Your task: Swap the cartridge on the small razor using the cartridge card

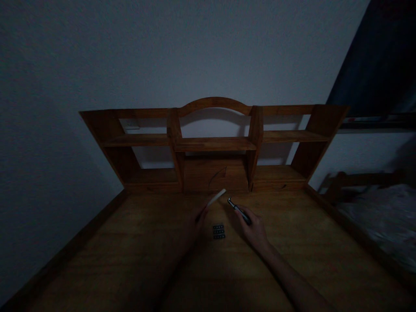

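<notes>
My left hand (199, 216) is closed around one end of a pale, narrow, flat strip (216, 197), which slants up and to the right; its exact kind is too dim to tell. In my right hand (251, 223) is a slim black-and-silver tool (240, 212) with a short bent metal tip, pointing up-left. That tip is close to the far end of the strip, with a small gap between them. Below and between my hands, a small black block (219, 232) lies on the wooden desk (221, 277), with rows of small light dots.
A wooden shelf unit (216, 144) with several compartments stands along the back of the desk against the pale wall (208, 56). A thin dark curved line (216, 174) shows on its middle panel. To the right are a bed with rumpled bedding (383, 221) and a dark curtain (380, 65).
</notes>
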Available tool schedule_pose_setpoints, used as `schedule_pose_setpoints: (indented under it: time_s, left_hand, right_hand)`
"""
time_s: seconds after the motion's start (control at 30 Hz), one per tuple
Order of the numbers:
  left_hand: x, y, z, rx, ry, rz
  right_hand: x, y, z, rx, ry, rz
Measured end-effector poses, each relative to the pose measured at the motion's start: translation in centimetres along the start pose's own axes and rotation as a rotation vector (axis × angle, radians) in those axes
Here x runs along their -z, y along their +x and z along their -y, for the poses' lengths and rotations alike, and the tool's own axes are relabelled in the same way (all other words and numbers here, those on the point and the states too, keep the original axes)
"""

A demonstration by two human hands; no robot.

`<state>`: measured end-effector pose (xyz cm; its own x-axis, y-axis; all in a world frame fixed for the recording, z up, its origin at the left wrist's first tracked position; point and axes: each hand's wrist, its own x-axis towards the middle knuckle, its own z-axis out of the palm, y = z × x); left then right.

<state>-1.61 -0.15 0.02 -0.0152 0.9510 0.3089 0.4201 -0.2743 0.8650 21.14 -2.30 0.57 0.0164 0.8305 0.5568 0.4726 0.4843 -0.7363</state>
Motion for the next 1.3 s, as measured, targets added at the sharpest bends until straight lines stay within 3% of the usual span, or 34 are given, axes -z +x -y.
schedule_pose_setpoints:
  time_s: [0.1, 0.2, 0.3, 0.4, 0.47, 0.63, 0.87, 1.0, 1.3]
  left_hand:
    - [0.0, -0.1, -0.5, -0.023, 0.066, 0.109]
    - [0.3, -0.1, -0.9, 0.074, 0.105, 0.040]
    - [0.3, -0.3, -1.1, 0.018, 0.039, -0.014]
    - [-0.4, -0.3, -0.4, -0.074, -0.003, 0.064]
    - [-0.9, 0.0, 0.5, -0.064, 0.021, 0.110]
    - [-1.0, 0.5, 1.7, 0.015, 0.054, 0.044]
    - [-1.0, -0.4, -0.4, -0.105, -0.044, 0.046]
    - [-0.7, -0.8, -1.4, -0.094, -0.033, 0.027]
    - [-0.7, -1.1, -1.1, -0.146, -0.030, 0.081]
  right_hand:
    - [0.0, 0.0, -0.1, 0.018, -0.004, -0.003]
    - [0.1, 0.0, -0.1, 0.010, -0.003, -0.021]
    - [0.1, 0.0, 0.0, 0.005, 0.000, -0.031]
    - [0.2, 0.1, 0.1, 0.007, -0.008, -0.036]
    - [0.2, 0.1, 0.2, 0.010, -0.013, -0.042]
    - [0.3, 0.1, 0.3, -0.014, -0.020, -0.021]
    - [0.4, 0.0, -0.1, -0.077, -0.078, 0.024]
    - [0.5, 0.0, -0.4, -0.106, -0.099, 0.031]
    - [0.6, 0.0, -0.2, -0.132, -0.089, 0.026]
